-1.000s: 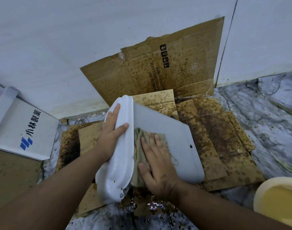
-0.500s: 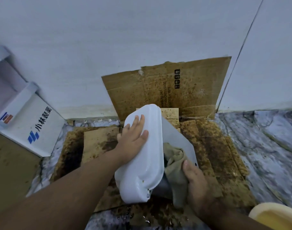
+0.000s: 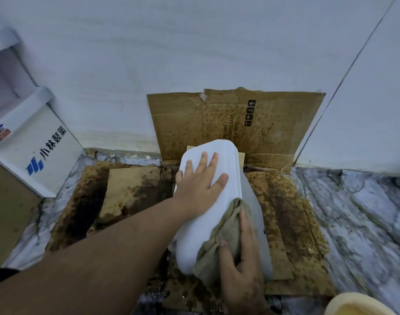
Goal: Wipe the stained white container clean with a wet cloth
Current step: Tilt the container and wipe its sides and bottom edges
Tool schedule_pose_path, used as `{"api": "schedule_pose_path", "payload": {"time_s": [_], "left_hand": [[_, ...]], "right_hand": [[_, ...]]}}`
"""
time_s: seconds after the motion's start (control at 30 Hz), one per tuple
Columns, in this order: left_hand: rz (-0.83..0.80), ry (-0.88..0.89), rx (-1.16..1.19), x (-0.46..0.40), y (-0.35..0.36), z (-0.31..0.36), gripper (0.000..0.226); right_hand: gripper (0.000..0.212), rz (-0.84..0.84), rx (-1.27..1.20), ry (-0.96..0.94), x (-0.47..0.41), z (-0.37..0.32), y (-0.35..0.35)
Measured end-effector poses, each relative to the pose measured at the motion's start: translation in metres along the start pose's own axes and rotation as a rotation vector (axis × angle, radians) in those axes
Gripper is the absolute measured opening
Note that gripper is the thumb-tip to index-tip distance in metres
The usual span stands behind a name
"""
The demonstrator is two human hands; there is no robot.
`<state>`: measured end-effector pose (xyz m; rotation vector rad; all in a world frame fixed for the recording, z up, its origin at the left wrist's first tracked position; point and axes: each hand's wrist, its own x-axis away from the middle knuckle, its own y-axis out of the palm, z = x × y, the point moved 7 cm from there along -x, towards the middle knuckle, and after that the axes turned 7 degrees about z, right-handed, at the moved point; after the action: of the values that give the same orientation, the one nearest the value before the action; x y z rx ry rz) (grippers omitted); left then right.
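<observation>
Mid-wipe, by the look of it: white container (image 3: 208, 189) tipped on edge over the stained cardboard (image 3: 285, 214) at the foot of the far wall. Left hand (image 3: 199, 185) spread flat on its rounded back, fingers straight, steadying. Right hand (image 3: 239, 264) clutching the damp olive cloth (image 3: 219, 242), thumb and fingers curled round it, pressing at the near end. Visible back looking clean white; flat face on the right barely showing, underside hidden, so remaining stains impossible to judge. Yellow basin (image 3: 358, 305) cut off at near right.
</observation>
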<state>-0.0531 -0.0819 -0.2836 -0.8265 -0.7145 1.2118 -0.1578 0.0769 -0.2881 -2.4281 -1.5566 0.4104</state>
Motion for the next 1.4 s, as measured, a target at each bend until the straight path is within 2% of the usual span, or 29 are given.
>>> {"api": "schedule_pose_path", "payload": {"time_s": [0.1,0.17,0.3,0.4,0.57,0.63,0.67,0.73,0.8,0.97,1.07,1.17,1.27,1.37,1.4], "left_hand": [[0.005,0.014,-0.003,-0.002,0.001,0.001,0.068],[0.008,0.015,-0.002,-0.002,0.001,-0.001,0.067],[0.032,0.026,0.029,-0.001,0.002,-0.006,0.066],[0.032,0.024,0.047,-0.001,0.003,-0.007,0.068],[0.019,0.027,0.028,-0.004,0.004,-0.003,0.075],[0.018,0.028,0.028,-0.005,0.004,-0.004,0.076],[0.020,0.027,0.030,-0.005,0.004,-0.005,0.076],[0.021,0.025,0.032,-0.005,0.004,-0.005,0.076],[0.024,0.028,0.022,-0.004,0.005,-0.005,0.076],[0.043,0.017,0.056,-0.003,0.005,-0.010,0.081],[0.054,0.015,0.082,-0.001,0.003,-0.016,0.081],[0.061,0.009,0.100,0.000,0.001,-0.025,0.079],[0.062,0.011,0.106,0.001,0.001,-0.027,0.082],[0.061,0.011,0.100,-0.002,0.001,-0.024,0.088],[0.058,0.002,0.105,-0.003,0.000,-0.024,0.087]], "right_hand": [[0.054,-0.029,-0.061,-0.036,-0.020,0.005,-0.001],[0.049,-0.112,-0.104,-0.056,-0.041,0.005,0.001],[0.049,-0.330,-0.161,0.124,-0.104,-0.013,0.018],[0.051,-0.361,-0.018,0.139,-0.157,-0.027,0.036],[0.075,-0.355,0.061,0.228,-0.240,-0.009,0.070],[0.059,-0.363,0.066,0.186,-0.251,-0.004,0.077],[0.049,-0.361,0.037,0.147,-0.251,-0.005,0.077],[0.042,-0.338,-0.056,0.024,-0.244,-0.013,0.074],[0.044,-0.327,-0.106,-0.064,-0.233,-0.012,0.069],[0.049,-0.328,-0.139,-0.147,-0.200,0.009,0.060],[0.061,-0.333,-0.223,-0.088,-0.160,0.027,0.054],[0.073,-0.327,-0.100,-0.059,-0.102,0.040,0.037],[0.062,-0.260,0.079,-0.258,-0.038,0.028,0.016],[0.050,-0.138,0.064,-0.339,-0.019,0.009,0.010],[0.049,-0.118,-0.017,-0.276,-0.034,0.008,0.012]]}}
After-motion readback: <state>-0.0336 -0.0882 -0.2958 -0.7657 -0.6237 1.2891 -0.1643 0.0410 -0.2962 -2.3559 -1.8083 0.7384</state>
